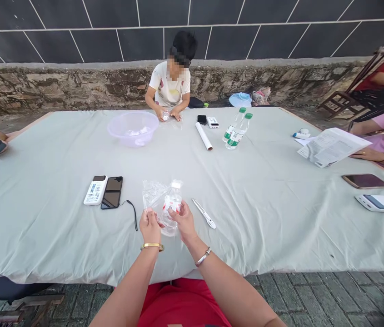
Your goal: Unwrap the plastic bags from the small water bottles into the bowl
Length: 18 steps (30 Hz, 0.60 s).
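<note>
A long table draped in pale green cloth [246, 218] stretches before me. My left hand [150, 226] and right hand [184, 222] both pinch a crinkled clear plastic bag [159, 197] with a small red-and-white item inside.

Bowl contents [136, 132] — too blurred

No legible text: print on paper sheet [331, 146], bottle labels [233, 141], white device [95, 190] all too small/blurred.

Both hands on a clear plastic bag, near edge of counter [263, 218].
Left hand [150, 225] and right hand [184, 221] pinch the bag [160, 196], small red-and-white item inside; pen [204, 213] just right, black phone [112, 192] left.
</note>
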### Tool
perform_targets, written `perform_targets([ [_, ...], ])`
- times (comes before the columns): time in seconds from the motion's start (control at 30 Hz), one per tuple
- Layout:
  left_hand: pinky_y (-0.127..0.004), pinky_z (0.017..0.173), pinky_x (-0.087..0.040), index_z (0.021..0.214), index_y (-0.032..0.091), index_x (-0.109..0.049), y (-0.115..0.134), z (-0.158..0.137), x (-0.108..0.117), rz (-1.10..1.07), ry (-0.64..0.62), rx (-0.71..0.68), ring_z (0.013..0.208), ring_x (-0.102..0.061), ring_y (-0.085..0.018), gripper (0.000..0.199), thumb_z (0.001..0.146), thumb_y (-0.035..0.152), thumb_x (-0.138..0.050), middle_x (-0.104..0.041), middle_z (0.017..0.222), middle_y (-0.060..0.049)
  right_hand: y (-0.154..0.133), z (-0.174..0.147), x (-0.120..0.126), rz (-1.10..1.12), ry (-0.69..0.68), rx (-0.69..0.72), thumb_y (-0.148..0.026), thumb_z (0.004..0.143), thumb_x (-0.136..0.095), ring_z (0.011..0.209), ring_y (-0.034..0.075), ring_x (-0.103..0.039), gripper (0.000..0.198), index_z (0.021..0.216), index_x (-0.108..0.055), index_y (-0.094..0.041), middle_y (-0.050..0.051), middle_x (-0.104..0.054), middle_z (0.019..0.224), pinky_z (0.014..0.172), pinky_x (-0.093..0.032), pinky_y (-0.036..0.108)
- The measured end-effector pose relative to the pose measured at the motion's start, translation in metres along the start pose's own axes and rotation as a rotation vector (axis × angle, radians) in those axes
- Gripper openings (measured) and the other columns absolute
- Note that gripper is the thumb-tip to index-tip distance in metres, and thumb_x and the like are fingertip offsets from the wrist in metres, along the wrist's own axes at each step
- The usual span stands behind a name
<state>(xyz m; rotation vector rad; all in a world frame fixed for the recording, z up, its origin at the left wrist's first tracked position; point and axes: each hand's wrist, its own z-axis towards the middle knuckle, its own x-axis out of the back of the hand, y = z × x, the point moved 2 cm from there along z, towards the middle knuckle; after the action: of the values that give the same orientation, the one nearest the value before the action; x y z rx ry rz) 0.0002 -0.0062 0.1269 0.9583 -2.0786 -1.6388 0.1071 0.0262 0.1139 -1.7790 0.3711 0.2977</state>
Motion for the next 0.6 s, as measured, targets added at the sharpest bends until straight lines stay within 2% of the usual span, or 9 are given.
perform_targets([
  [0.1, -0.022, 0.04, -0.043, 0.067, 0.019, -0.048, -0.008, 0.013, -0.001, -0.072, 0.058, 0.163, 0.041, -0.048, -0.009, 0.032, 0.081, 0.048, -0.053, -0.047, 0.052, 0.006, 0.003, -0.002, -0.002, -0.11, 0.129, 0.214, -0.027, 0.059, -0.078, 0.106, 0.021, -0.058, 0.066, 0.117, -0.047, -0.019, 0.009, -0.06, 0.119, 0.092, -0.045, 0.034],
  [0.17, -0.021, 0.039, -0.041, 0.067, 0.02, -0.045, -0.013, 0.019, -0.005, -0.102, 0.068, 0.192, 0.038, -0.045, -0.008, 0.032, 0.083, 0.048, -0.049, -0.044, 0.05, 0.007, 0.005, -0.004, -0.003, -0.16, 0.153, 0.283, -0.027, 0.06, -0.078, 0.109, 0.021, -0.057, 0.068, 0.119, -0.045, -0.019, 0.011, -0.058, 0.121, 0.096, -0.044, 0.037],
  [0.33, -0.018, 0.032, -0.024, 0.064, 0.022, -0.035, -0.012, 0.022, -0.018, -0.135, 0.003, 0.15, 0.032, -0.025, -0.005, 0.04, 0.082, 0.057, -0.045, -0.026, 0.045, 0.011, 0.002, -0.003, -0.003, -0.192, 0.187, 0.305, -0.029, 0.061, -0.077, 0.106, 0.022, -0.059, 0.067, 0.119, -0.044, -0.018, 0.012, -0.06, 0.118, 0.092, -0.046, 0.038],
  [0.47, -0.017, 0.032, -0.022, 0.064, 0.022, -0.037, -0.007, 0.021, -0.018, -0.089, -0.129, 0.129, 0.034, -0.025, -0.004, 0.046, 0.072, 0.062, -0.058, -0.027, 0.047, 0.011, -0.008, 0.004, -0.002, -0.189, 0.28, 0.308, -0.031, 0.062, -0.076, 0.101, 0.021, -0.061, 0.066, 0.119, -0.044, -0.018, 0.011, -0.061, 0.115, 0.09, -0.047, 0.037],
  [0.6, -0.017, 0.031, -0.026, 0.066, 0.02, -0.047, -0.01, 0.018, -0.011, 0.021, -0.239, 0.142, 0.036, -0.031, -0.004, 0.047, 0.052, 0.05, -0.08, -0.035, 0.048, 0.011, -0.016, 0.008, -0.001, -0.203, 0.345, 0.319, -0.031, 0.062, -0.076, 0.103, 0.02, -0.06, 0.069, 0.121, -0.044, -0.02, 0.011, -0.059, 0.118, 0.09, -0.046, 0.035],
])
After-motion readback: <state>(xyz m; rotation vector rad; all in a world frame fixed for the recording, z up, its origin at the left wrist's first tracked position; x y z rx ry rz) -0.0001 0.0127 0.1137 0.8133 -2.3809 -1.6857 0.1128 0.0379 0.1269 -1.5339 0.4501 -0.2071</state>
